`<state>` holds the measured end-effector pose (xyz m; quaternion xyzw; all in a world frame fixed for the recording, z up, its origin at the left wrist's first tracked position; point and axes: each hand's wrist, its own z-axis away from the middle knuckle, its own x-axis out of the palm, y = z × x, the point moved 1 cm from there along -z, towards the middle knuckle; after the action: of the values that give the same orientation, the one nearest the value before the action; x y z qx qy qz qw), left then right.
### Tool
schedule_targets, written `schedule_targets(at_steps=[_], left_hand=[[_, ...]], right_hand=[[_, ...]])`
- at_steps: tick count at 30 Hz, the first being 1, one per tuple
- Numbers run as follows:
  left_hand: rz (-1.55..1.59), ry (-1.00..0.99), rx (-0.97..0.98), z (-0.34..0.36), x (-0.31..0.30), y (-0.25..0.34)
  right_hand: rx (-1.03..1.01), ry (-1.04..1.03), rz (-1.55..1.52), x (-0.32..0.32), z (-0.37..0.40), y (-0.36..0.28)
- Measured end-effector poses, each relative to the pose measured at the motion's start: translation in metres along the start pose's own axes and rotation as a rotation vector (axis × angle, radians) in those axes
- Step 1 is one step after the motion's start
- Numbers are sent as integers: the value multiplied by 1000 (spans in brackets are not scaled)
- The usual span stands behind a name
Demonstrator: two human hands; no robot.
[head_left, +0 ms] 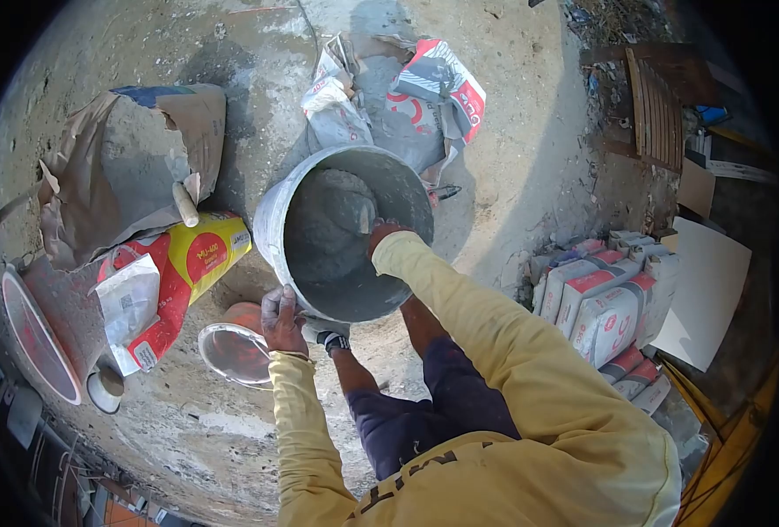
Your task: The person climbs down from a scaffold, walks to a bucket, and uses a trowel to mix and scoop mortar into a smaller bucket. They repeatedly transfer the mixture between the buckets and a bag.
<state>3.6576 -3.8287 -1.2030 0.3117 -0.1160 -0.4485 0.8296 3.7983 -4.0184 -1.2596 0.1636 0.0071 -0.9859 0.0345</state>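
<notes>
A large grey tub point(271, 230) stands tilted in front of me, with grey cement mix point(328, 224) lying in it. My left hand point(282, 323) is closed over the near left part of its rim. Reaching inside over the right side, my right hand point(387, 235) is closed round what looks like a trowel point(365, 217). Only a pale piece of that tool shows, against the mix; its handle is hidden in my fist. Below my left hand sits a smaller reddish bucket point(235, 353) with a whitish rim.
Left stand a torn brown paper bag point(82, 158) with a wooden handle point(184, 204) poking out, and a red-and-yellow bag point(198, 263). A round sieve-like pan point(42, 334) leans nearby. Beyond the tub lies an opened cement bag point(407, 114). Stacked bags point(605, 303) and a white board point(701, 290) are right.
</notes>
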Motion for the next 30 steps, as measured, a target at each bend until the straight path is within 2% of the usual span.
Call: schedule_targets(at_steps=[1, 4, 8, 14, 17, 19, 25, 30], left_hand=[[-57, -12, 5, 0, 1, 0], [-57, -15, 23, 3, 9, 0], [-62, -19, 24, 12, 22, -1], [97, 1, 7, 24, 43, -5], [77, -5, -23, 25, 51, -3], [90, -21, -10, 21, 52, -8], [91, -1, 19, 13, 40, -10], [126, -38, 9, -6, -6, -14]], right_hand=[[-11, 67, -24, 1, -3, 1], [-1, 69, -38, 17, -34, 6], [45, -33, -96, 27, -72, 12], [-83, 183, -185, 51, -97, 40], [-175, 318, -206, 67, -106, 60], [-319, 324, -344, 59, -85, 67], [-415, 385, -147, 28, -29, 80], [-335, 389, -80, 1, 41, 73]])
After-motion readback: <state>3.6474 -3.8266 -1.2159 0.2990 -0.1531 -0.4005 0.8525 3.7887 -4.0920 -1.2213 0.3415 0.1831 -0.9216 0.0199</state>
